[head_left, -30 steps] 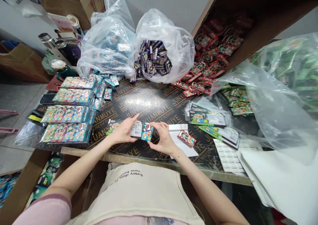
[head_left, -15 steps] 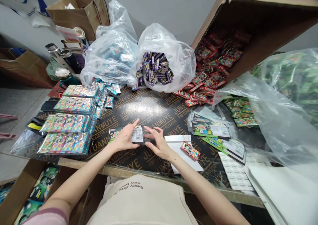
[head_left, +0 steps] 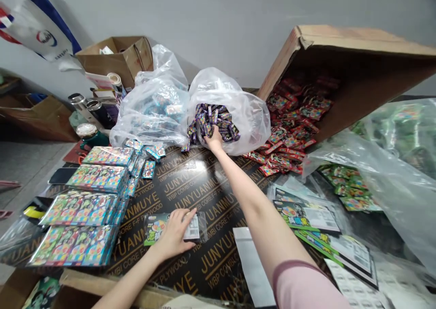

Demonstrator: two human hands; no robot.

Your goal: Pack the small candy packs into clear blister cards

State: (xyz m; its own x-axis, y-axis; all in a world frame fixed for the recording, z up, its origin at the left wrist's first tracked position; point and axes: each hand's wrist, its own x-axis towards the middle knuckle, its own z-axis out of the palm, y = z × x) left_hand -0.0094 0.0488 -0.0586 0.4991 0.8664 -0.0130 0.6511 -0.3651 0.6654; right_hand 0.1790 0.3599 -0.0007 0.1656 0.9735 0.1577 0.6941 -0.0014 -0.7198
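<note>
My left hand (head_left: 175,231) lies over a printed card in a clear plastic sleeve (head_left: 155,229), fingers stretched out across it and thumb apart. The card rests flat on the dark plywood tabletop, with a green printed end to the left and a white barcode end to the right. My right hand (head_left: 214,141) is at the mouth of a clear bag, its thumb and fingers closing around small purple packets (head_left: 218,116). The fingertips are partly hidden among them. My right forearm stretches across the table above a white sheet (head_left: 250,259).
Stacks of sleeved packets (head_left: 76,209) stand at left beside loose blue packets (head_left: 149,169). A bag of blue packets (head_left: 153,104) is behind. Red packets (head_left: 286,141) spill from a tipped carton (head_left: 361,41). Sleeved cards (head_left: 306,213) and green packets (head_left: 350,188) lie at right.
My right hand has left the sleeved card and reached forward to the purple packets. My left hand stays on the card. The view has tilted up; the red packet on the white sheet no longer shows.
</note>
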